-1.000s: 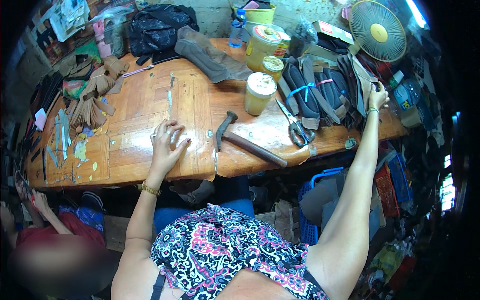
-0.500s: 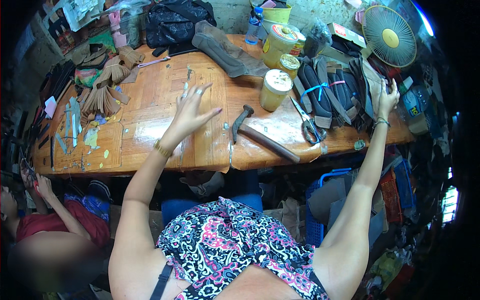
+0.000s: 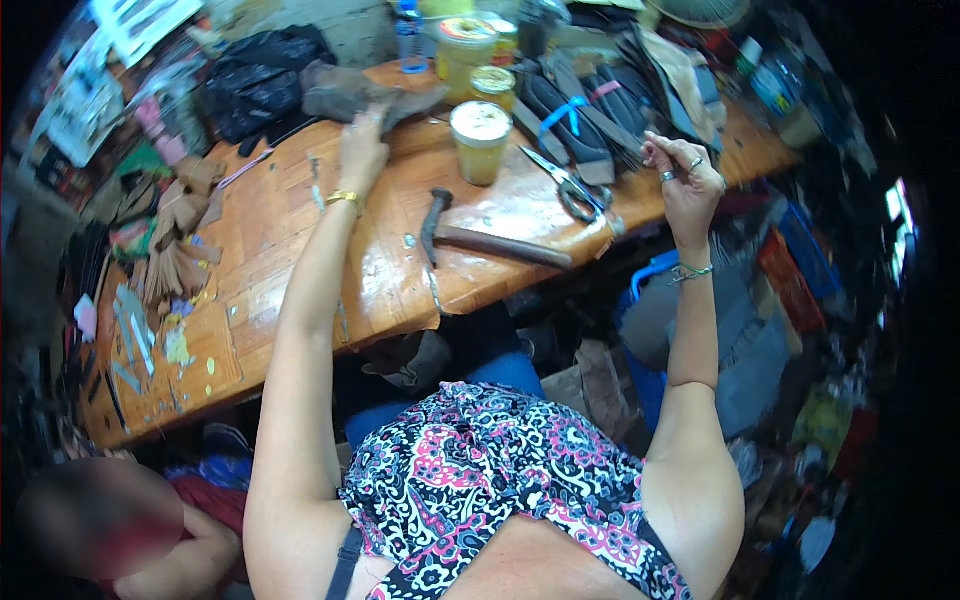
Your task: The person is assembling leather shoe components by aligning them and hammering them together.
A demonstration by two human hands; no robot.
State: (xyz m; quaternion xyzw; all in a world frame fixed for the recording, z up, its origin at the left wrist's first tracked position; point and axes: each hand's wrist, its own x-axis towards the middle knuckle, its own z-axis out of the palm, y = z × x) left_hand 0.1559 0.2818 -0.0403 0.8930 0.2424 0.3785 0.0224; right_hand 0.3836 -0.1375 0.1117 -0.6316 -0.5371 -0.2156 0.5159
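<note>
My left hand [image 3: 363, 155] reaches over the table to a grey-brown piece of leather-like material [image 3: 345, 92], its fingertips at the piece's front edge. Motion blur and the turn of the hand hide whether those fingers grip it. On the right, my right hand [image 3: 688, 185] is raised near the table edge, thumb and fingers drawn together; anything between them is too small to make out. Close to it lie bundles of dark grey padded strips [image 3: 560, 115], tied with a blue ribbon [image 3: 565, 115]. A hammer with a wooden handle [image 3: 505, 245] and scissors [image 3: 572, 190] lie between my hands.
Lidded jars of yellowish stuff, the nearest white-topped jar [image 3: 481, 145], stand mid-table beside a water bottle [image 3: 411, 40]. A black bag [image 3: 262, 85] sits at the back left. Brown cut pieces [image 3: 165, 260] and scraps lie left. Another person [image 3: 190, 555] is at lower left.
My view has turned, shifting the table leftward. My left hand has gone from open above the table to the leather-like piece. My right hand has left the strips' far end and come nearer, fingers together.
</note>
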